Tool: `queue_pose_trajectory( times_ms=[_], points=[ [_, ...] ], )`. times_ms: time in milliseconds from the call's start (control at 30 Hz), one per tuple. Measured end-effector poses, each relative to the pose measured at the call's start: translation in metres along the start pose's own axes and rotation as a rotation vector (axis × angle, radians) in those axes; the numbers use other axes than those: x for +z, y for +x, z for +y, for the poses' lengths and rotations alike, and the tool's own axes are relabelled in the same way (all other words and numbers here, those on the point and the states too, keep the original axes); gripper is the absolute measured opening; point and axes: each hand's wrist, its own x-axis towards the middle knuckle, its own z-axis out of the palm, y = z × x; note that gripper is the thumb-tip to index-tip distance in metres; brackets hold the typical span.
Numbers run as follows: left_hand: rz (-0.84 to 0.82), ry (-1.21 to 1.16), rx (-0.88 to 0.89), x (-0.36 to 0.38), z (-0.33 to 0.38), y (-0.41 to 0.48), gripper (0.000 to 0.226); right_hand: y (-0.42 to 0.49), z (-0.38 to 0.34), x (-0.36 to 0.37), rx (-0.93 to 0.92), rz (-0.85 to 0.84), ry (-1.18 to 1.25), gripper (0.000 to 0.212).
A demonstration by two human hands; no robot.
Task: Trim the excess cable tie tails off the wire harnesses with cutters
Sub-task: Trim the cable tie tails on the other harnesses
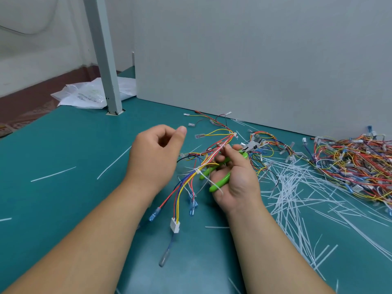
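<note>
Soft even light, bowed edges (wide-angle)

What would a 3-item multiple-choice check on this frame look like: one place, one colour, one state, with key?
1. The big heap of wire harnesses lies:
A. at the right end of the table, near the wall
B. on the plastic bag
C. at the table's near left corner

2. The handles of the cutters are:
A. red
B. black
C. green

3. The cutters are:
A. lying loose among the cut tails
B. gripped in the right hand
C. propped against the post

Key:
1 A, the tangle fills the right edge of the view below the wall.
2 C, both handles show bright green against the palm.
3 B, the right hand's fingers curl round the handles.
</note>
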Motion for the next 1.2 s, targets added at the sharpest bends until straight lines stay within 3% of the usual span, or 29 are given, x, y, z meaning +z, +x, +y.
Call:
queue_pose_trajectory(
  times_ms=[67, 200, 367, 567, 733, 1000, 1200],
  points=[
    [-0.123, -0.030, -0.064, 0.002, 0.002, -0.002, 0.036, 0.000, 0.000, 0.000, 0.001, -0.021, -0.035, 0.027],
    [-0.319, -0.142, -0.093, 0.009, 0.007, -0.011, 0.018, -0.003, 0.007, 0.001, -0.046, -0.064, -0.241, 0.028],
    [-0.206, -0.065, -0.102, 0.010, 0.002, -0.009, 0.009, -0.007, 0.012, 0.002, -0.162, -0.100, -0.449, 0.030],
    [-0.301, -0.188, -0.186, 0.013, 0.002, -0.009, 0.009, -0.009, 0.015, 0.000, -0.244, -0.075, -0.599, 0.027],
    [-0.306, -0.199, -0.250, 0.012, 0.003, -0.010, 0.007, -0.006, 0.015, 0.000, -0.271, -0.073, -0.544, 0.026],
    [-0.481, -0.309, -0.524, 0.006, 0.006, -0.007, 0.037, -0.006, 0.016, -0.003, -0.260, -0.084, -0.534, 0.026],
    [-0.452, -0.327, -0.535, 0.008, 0.007, -0.008, 0.020, -0.008, 0.017, 0.000, -0.260, -0.092, -0.519, 0.027]
  ],
)
